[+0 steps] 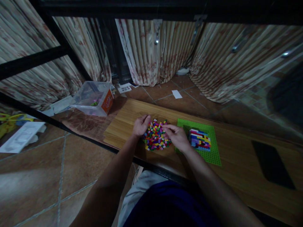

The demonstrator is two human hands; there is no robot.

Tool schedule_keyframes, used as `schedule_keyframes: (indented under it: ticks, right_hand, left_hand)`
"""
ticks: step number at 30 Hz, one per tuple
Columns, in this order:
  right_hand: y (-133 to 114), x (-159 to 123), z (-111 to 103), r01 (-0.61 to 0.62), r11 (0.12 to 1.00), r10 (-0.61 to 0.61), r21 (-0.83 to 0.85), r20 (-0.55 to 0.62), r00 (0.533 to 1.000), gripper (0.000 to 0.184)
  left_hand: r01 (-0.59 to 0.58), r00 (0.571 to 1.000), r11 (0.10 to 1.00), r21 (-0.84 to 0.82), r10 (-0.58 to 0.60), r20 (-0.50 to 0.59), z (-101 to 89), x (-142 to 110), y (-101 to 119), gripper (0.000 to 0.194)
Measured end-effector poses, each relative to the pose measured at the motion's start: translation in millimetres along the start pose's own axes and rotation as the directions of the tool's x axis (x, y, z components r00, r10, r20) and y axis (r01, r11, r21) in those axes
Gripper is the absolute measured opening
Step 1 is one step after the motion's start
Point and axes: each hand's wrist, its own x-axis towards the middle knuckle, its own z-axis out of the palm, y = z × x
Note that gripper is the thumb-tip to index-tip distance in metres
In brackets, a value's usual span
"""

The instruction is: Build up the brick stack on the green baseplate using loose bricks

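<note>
Tight in mid-frame, roomier to either side!
Left hand (141, 125) and right hand (177, 136) hem in the brick pile (156, 138); the right wrist blocks the lower-left of the green baseplate (215, 154), and a raised brick block (200, 141) stands on it. Rightward, bare tabletop (236, 157) gives a lane to the flat dark slab (272, 164); another lane runs left of the pile, toward the plastic box (92, 110).

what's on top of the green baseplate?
A block of stacked multicolored bricks sits on the green baseplate. The surface beneath it is covered, and the right hand and forearm hide part of the plate's near-left side.
</note>
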Motion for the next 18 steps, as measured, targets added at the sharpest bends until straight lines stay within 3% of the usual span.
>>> schedule_keyframes:
  ticks: [4, 8, 10, 13, 15, 18]
  right_hand:
    - [-0.6, -2.3, -9.7, 0.021, 1.000, -0.021, 0.000, -0.031, 0.999, 0.035]
    - [-5.6, -6.9, -32.9, 0.083, 0.967, -0.115, -0.241, -0.121, 0.986, 0.029]
    - [-11.7, -8.8, -44.2, 0.111, 0.878, -0.191, -0.465, -0.129, 0.973, 0.026]
    - [-19.6, -9.7, -52.4, 0.110, 0.635, -0.246, -0.765, -0.065, 0.967, 0.026]
    - [-20.9, -8.9, -51.0, 0.089, 0.506, -0.191, -0.858, -0.011, 0.982, 0.025]
    - [-16.8, -7.3, -43.6, 0.086, 0.416, -0.087, -0.905, 0.055, 0.995, 0.024]
  left_hand:
    - [-0.009, 1.000, 1.000, -0.005, 0.009, -0.008, 0.3, -0.4, -0.1, 0.038]
    - [-0.006, 1.000, 1.000, 0.001, 0.006, -0.010, 0.6, -0.5, -0.7, 0.038]
    - [-0.017, 1.000, 1.000, -0.002, 0.017, -0.015, 0.7, -0.3, -1.4, 0.038]
    - [-0.023, 1.000, 1.000, -0.002, 0.023, -0.021, 0.7, -0.2, -2.6, 0.038]
    - [-0.021, 1.000, 1.000, -0.001, 0.021, -0.020, 0.5, -0.2, -2.9, 0.037]
    - [-0.025, 1.000, 1.000, -0.006, 0.025, -0.011, -0.1, -0.3, -2.1, 0.035]
